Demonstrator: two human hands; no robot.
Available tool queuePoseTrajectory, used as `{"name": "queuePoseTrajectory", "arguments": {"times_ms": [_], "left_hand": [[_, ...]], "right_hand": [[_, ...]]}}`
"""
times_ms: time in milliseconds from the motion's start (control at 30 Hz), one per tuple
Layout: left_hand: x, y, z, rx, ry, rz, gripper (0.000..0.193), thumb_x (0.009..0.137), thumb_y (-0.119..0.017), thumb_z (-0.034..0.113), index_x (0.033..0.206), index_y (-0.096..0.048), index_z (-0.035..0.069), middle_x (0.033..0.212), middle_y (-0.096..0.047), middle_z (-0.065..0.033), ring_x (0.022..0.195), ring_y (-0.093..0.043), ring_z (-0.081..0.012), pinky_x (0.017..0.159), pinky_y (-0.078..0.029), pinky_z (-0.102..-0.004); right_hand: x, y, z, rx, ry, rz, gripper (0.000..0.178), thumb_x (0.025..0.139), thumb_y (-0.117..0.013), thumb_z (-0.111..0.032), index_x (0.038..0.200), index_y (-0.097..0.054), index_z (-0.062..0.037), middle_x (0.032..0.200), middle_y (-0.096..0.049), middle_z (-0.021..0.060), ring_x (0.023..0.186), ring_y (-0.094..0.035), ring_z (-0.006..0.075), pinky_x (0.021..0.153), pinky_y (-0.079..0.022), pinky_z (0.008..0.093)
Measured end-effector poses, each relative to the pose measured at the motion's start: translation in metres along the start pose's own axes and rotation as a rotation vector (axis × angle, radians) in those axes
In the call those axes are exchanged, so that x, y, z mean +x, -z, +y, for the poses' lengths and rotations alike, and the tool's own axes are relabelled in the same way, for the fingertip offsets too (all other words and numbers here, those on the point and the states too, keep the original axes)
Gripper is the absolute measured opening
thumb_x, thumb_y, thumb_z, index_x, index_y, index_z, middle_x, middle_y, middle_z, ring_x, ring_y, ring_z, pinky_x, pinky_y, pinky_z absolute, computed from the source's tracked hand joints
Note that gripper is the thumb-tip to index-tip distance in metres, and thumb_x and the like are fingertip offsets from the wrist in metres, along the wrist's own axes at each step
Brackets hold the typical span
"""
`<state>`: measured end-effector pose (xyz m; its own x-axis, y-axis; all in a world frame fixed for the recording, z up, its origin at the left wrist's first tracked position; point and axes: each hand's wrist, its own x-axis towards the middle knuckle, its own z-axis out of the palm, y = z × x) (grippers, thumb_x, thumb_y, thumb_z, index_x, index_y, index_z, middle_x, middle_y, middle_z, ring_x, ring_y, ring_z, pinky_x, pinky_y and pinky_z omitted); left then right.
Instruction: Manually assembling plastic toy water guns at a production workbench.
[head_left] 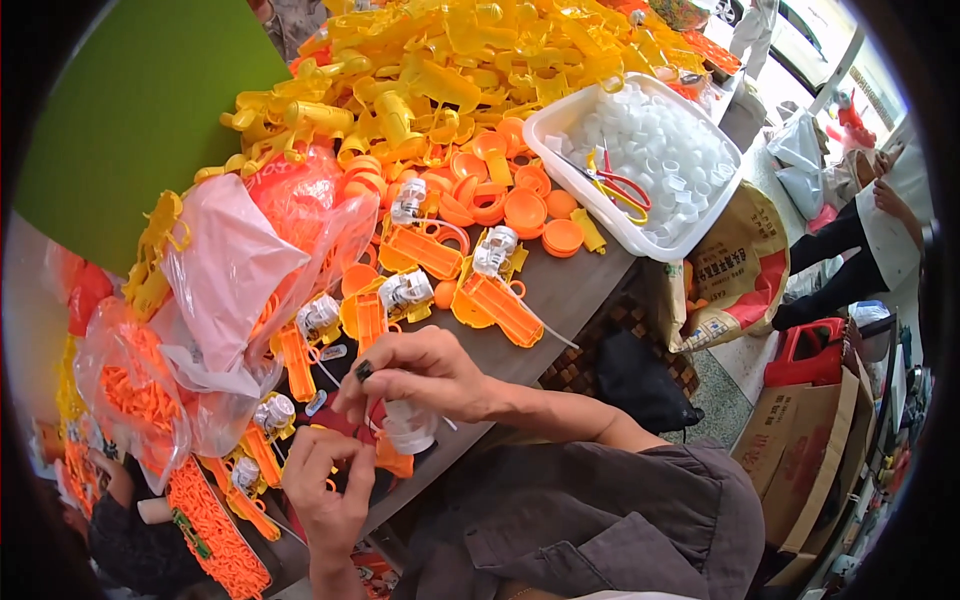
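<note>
My right hand (425, 375) is closed in a pinch, with a small black piece (363, 370) at its fingertips. Just below it is a translucent white cup-shaped part (408, 428), beside an orange part (393, 458). My left hand (325, 485) is curled close by, thumb and fingers together; whatever they grip is hidden. Along the table edge lie several yellow-and-orange plastic toy halves (500, 300) fitted with white mechanisms (494, 250), some trailing a pale tube or cord.
A white tub (690, 235) of translucent caps holds red-and-yellow-handled pliers (622, 190). Behind rises a heap of yellow shells (450, 80), with orange cups (525, 210) in front. Bags of orange parts (135, 370) and an orange-filled tray (215, 530) stand left. Other people are nearby.
</note>
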<state>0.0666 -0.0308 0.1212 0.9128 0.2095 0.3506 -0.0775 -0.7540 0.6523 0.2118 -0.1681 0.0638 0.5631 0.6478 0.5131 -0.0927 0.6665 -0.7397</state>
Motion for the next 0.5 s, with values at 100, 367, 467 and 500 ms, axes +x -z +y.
{"name": "queuePoseTrajectory", "arguments": {"times_ms": [100, 367, 467, 500], "left_hand": [[0.014, 0.012, 0.008, -0.182, -0.022, -0.247, 0.011, 0.078, -0.075, 0.001, 0.088, -0.072, 0.004, 0.078, -0.063, -0.0073, 0.071, -0.061, -0.0188, 0.065, -0.046, -0.0302], [0.124, 0.025, -0.042, 0.041, 0.049, -0.119, 0.012, 0.088, -0.070, 0.010, 0.091, -0.069, -0.002, 0.080, -0.066, -0.0093, 0.070, -0.060, -0.0177, 0.065, -0.047, -0.0317], [0.182, 0.015, -0.071, 0.126, 0.043, -0.022, 0.019, 0.091, -0.069, 0.017, 0.093, -0.068, -0.002, 0.081, -0.066, -0.0099, 0.071, -0.061, -0.0179, 0.066, -0.048, -0.0313], [0.204, 0.004, -0.087, 0.104, -0.003, 0.014, 0.021, 0.090, -0.069, 0.019, 0.094, -0.069, -0.002, 0.082, -0.067, -0.0108, 0.071, -0.062, -0.0193, 0.067, -0.048, -0.0317]], "right_hand": [[0.004, 0.016, -0.002, 0.329, -0.198, -0.013, 0.017, 0.103, -0.054, -0.010, 0.107, -0.060, 0.0043, 0.087, -0.070, 0.0135, 0.077, -0.071, 0.0185, 0.070, -0.056, 0.0295], [-0.001, 0.040, 0.039, -0.130, -0.359, 0.043, 0.018, 0.101, -0.059, -0.015, 0.097, -0.065, 0.0022, 0.076, -0.067, 0.0050, 0.066, -0.062, 0.0101, 0.061, -0.050, 0.0261], [-0.008, 0.042, 0.057, -0.364, -0.270, 0.117, 0.012, 0.097, -0.062, -0.010, 0.097, -0.066, 0.0009, 0.074, -0.066, 0.0035, 0.063, -0.059, 0.0117, 0.059, -0.047, 0.0274], [-0.012, 0.046, 0.064, -0.603, -0.078, 0.126, 0.010, 0.092, -0.068, -0.009, 0.096, -0.066, -0.0004, 0.072, -0.062, 0.0052, 0.062, -0.058, 0.0168, 0.058, -0.046, 0.0311]]}}
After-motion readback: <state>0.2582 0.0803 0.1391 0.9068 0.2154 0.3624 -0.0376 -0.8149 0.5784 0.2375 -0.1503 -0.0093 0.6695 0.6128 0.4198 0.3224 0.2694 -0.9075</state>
